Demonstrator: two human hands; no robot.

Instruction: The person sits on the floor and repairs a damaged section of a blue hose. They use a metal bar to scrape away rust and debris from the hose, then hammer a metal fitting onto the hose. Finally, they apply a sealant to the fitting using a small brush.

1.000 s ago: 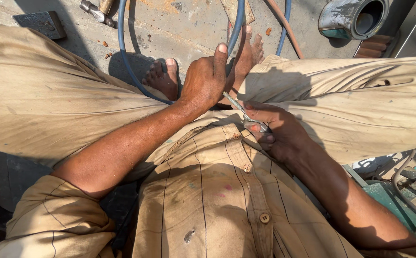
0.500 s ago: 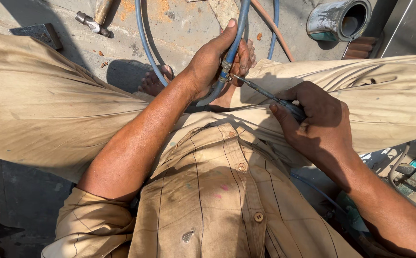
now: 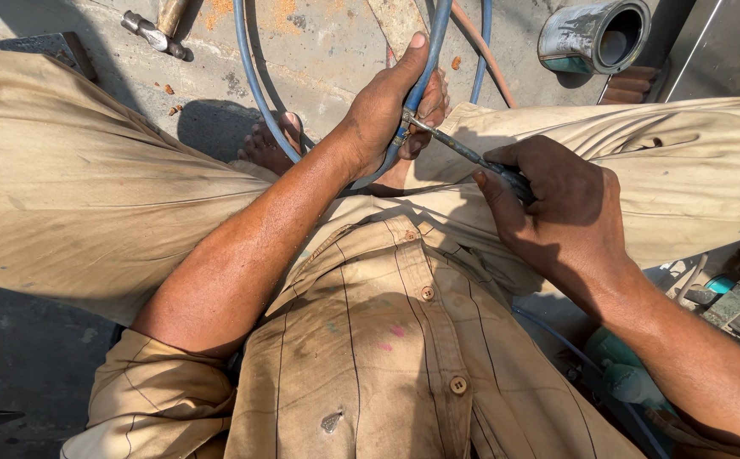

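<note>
I sit on the ground with my knees spread, in tan trousers and a tan shirt. My left hand (image 3: 387,110) grips a blue hose (image 3: 434,42) where a small metal clamp (image 3: 404,127) sits on it. My right hand (image 3: 557,204) holds a screwdriver (image 3: 463,153) by its dark handle. Its thin metal shaft points up and left, and the tip touches the clamp beside my left fingers. The hose runs on past my hand and curves over the concrete floor toward the top of the view.
A hammer (image 3: 153,30) lies on the concrete at top left, near a dark metal plate (image 3: 51,47). A grey metal can (image 3: 595,34) lies on its side at top right. An orange hose (image 3: 485,55) runs beside the blue one. Several small tools (image 3: 727,302) sit at the right.
My left hand has lifted the hose away from my lap. My right hand has moved right and up, and the screwdriver tip now meets the clamp.
</note>
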